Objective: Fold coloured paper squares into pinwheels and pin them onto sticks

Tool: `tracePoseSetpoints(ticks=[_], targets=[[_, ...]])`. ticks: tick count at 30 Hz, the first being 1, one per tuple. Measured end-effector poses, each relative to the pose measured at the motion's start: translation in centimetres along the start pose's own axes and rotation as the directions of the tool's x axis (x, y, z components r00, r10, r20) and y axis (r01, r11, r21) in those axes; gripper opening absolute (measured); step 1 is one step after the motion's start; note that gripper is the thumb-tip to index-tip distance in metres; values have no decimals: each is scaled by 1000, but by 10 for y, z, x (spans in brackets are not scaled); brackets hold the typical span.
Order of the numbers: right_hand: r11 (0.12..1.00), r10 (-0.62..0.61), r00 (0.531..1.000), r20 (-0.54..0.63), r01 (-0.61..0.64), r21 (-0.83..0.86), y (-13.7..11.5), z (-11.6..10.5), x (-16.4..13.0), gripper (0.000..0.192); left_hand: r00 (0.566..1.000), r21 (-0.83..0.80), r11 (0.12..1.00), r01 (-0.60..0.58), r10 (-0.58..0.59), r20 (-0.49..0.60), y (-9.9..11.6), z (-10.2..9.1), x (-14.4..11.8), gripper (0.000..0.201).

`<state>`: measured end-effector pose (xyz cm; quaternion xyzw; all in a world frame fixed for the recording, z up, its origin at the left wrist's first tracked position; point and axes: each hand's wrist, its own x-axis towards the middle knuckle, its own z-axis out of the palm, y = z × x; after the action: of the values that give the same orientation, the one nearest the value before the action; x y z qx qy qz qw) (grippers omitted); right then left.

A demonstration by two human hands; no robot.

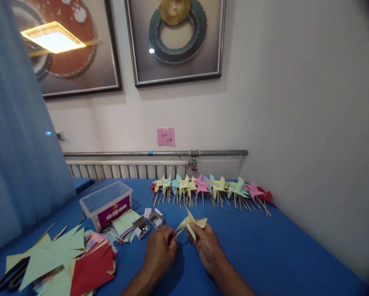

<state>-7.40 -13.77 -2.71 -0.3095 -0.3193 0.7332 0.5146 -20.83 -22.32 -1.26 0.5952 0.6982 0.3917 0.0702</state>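
Note:
Low in the middle of the view, my left hand (160,249) and my right hand (206,245) hold a pale yellow paper pinwheel (191,223) above the blue table (264,250). The fingers of my right hand pinch the pinwheel's folded blades. My left hand grips its thin wooden stick, which runs from the blades toward that hand. Beyond my hands, a row of finished pinwheels (212,189) in yellow, blue, pink, green and red lies along the wall.
A clear plastic box (107,203) with a purple label stands at centre left. Two small open boxes of pins (147,224) sit beside a stack of coloured paper (124,226). Cut paper pieces (67,263) and black scissors (10,277) lie at the lower left. A blue curtain (14,144) hangs on the left.

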Motion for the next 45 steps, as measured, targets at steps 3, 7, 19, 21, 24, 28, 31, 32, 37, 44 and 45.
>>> tracePoseSetpoints(ticks=[3, 7, 19, 21, 24, 28, 31, 32, 37, 44, 45], targets=[[1000, 10, 1000, 14, -10, 3, -1, 1, -1, 45, 1000, -1, 1000, 4, -4, -3, 0, -1, 0, 19], [1000, 5, 1000, 15, -4, -7, -2, 0, -1, 43, 1000, -24, 1000, -14, 14, -4, 0, -1, 1, 19], [1000, -6, 1000, 6, 6, -5, 2, -3, 3, 40, 1000, -9, 1000, -22, 22, 8, 0, -3, 1, 20], [1000, -3, 1000, 8, 3, -2, 1, -2, 2, 40, 1000, -15, 1000, -27, 27, 14, 0, -3, 1, 20], [1000, -7, 1000, 16, 7, 2, 0, -2, 1, 38, 1000, -7, 1000, -22, 22, 20, 0, -3, 1, 20], [1000, -15, 1000, 26, 15, -10, 2, -2, 2, 37, 999, 7, 1000, -25, 25, 25, 1, -4, 1, 21], [1000, -18, 1000, 23, 18, -19, 1, -2, 2, 36, 999, 0, 999, -37, 37, 26, 1, -4, 1, 21], [1000, -19, 1000, 20, 19, -18, 1, -1, 1, 36, 999, -4, 999, -37, 37, 26, 1, -4, 1, 20], [1000, -13, 1000, 19, 13, -7, -2, 0, -1, 36, 999, -11, 999, -35, 36, 32, 1, -5, 1, 20], [1000, -19, 999, 29, 20, -15, 3, -3, 4, 39, 1000, 2, 1000, -11, 11, 25, 1, -4, 1, 20], [1000, -18, 999, 27, 19, -16, 3, -3, 5, 39, 1000, 1, 1000, -9, 9, 25, 0, -4, 2, 20]])
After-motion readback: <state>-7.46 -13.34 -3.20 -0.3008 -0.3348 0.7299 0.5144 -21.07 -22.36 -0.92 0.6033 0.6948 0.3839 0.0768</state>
